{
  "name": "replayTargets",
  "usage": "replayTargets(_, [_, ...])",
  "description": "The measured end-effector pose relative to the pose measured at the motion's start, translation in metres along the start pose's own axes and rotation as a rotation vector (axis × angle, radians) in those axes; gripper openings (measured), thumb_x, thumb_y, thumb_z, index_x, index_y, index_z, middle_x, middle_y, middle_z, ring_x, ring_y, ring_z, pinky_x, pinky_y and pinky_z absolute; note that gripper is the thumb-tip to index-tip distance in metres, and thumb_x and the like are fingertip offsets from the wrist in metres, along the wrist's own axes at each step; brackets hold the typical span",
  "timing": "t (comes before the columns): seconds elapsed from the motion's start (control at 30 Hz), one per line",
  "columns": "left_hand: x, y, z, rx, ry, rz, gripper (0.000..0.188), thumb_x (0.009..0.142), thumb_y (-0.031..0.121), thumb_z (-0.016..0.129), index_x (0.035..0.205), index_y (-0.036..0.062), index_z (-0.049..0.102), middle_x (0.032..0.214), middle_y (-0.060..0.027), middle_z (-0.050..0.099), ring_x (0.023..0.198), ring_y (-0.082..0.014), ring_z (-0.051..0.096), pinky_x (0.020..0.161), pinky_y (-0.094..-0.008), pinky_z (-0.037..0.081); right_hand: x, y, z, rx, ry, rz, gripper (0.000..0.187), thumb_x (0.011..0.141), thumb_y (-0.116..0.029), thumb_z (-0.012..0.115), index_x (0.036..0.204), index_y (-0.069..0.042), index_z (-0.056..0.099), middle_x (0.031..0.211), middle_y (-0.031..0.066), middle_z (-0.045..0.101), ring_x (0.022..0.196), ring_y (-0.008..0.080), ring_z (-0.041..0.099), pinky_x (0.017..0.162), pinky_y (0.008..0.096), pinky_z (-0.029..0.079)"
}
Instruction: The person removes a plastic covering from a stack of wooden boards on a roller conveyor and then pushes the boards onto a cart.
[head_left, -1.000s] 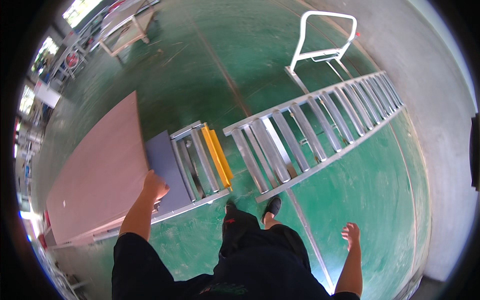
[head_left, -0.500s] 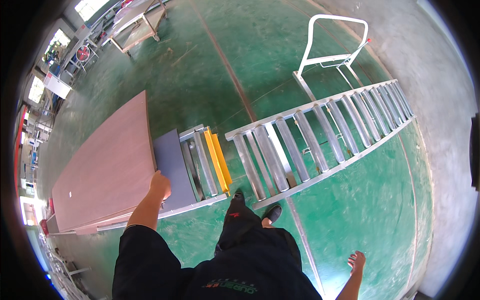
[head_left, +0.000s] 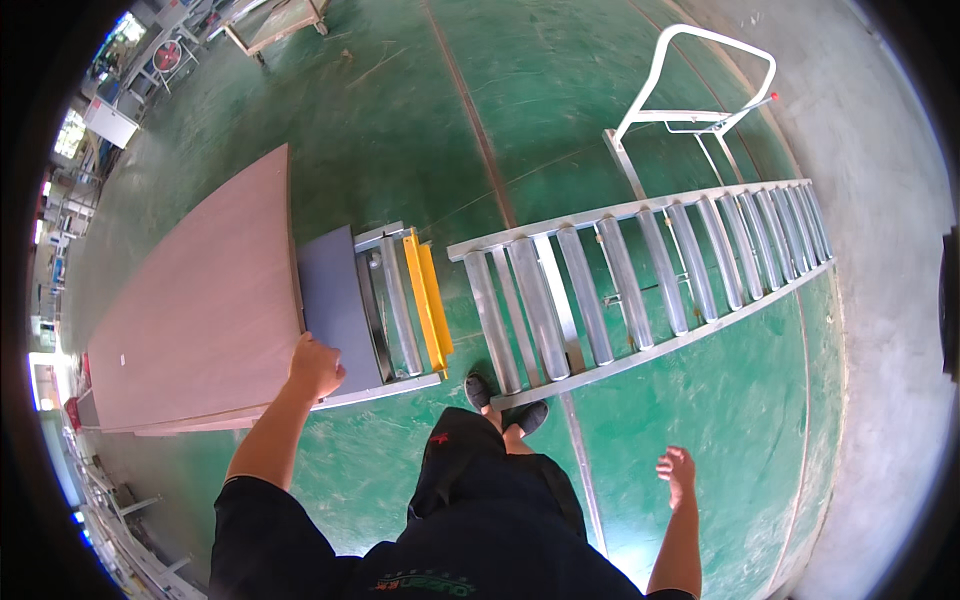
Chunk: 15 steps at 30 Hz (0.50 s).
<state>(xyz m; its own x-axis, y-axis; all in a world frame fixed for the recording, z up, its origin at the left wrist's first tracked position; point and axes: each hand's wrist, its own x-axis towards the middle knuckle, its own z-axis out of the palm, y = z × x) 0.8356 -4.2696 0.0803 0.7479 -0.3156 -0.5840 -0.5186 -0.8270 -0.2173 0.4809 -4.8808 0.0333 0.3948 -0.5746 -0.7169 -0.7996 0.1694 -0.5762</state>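
While my left hand (head_left: pixel 318 366) curls at the near right corner of the brown panel (head_left: pixel 200 300), its fingertips are hidden, so I cannot tell whether it grips. My right hand (head_left: pixel 677 472) hangs over the green floor (head_left: pixel 720 420), loosely open, holding nothing. From here I judge the panel reaches only partway along the short roller frame (head_left: pixel 410 384): grey sheet (head_left: pixel 345 300) and rollers (head_left: pixel 399 305) show before the yellow bracket (head_left: pixel 429 305), the long roller frame (head_left: pixel 650 353) standing beyond a gap.

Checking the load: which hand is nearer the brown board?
Left. The left hand is at the brown board, by its near right corner; the right hand is far to the right.
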Motion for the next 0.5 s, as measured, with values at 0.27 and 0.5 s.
replayTargets(0.27, [-0.012,0.003,-0.007,-0.28,0.336,0.051,0.014,0.078,0.023,0.061,0.074,0.0103,0.067,0.073,-0.0033,0.066,0.075,-0.0204,0.059,0.079,-0.0335,0.039,-0.035,0.029,0.024,-0.165,-0.098,0.238,0.021,0.092,-0.018,0.054,0.109,-0.007,0.057,0.091,0.0091,0.064,0.07,0.0189,0.062,0.059,0.0306,0.049])
replayTargets(0.5, [-0.016,-0.002,0.006,-0.34,0.363,0.01,0.017,0.08,0.023,0.058,0.073,0.0096,0.065,0.074,-0.0047,0.065,0.077,-0.0199,0.059,0.079,-0.0328,0.04,-0.005,-0.11,0.03,-0.304,0.001,-0.096,0.028,0.09,-0.024,0.054,0.112,-0.006,0.056,0.091,0.0069,0.063,0.073,0.0158,0.061,0.065,0.0289,0.048])
